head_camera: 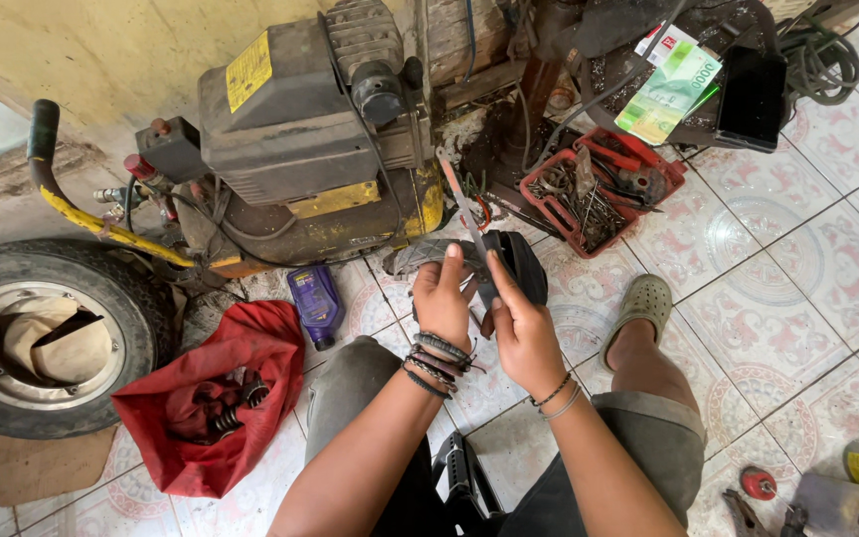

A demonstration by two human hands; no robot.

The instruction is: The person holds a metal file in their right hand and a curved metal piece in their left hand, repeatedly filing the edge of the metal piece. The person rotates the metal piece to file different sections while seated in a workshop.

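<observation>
Both forearms reached forward; the left hand (pixel 442 298) gripped a black rubber piece (pixel 517 261), while the right hand (pixel 521 333) held a thin blade (pixel 461 204) against it, above the tiled floor (pixel 777 288).

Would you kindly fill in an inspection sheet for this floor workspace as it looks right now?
Surface: patterned floor tiles, dusty.
Job's things: black rubber piece and a thin blade, held in front of the knees.
Clutter: red cloth, purple bottle, red tray of tools, wheel, banknotes.
Hands: left hand and right hand both grip the rubber piece.
Cables: green hose coil.
Surroundings: yellow compressor against the wall.
</observation>
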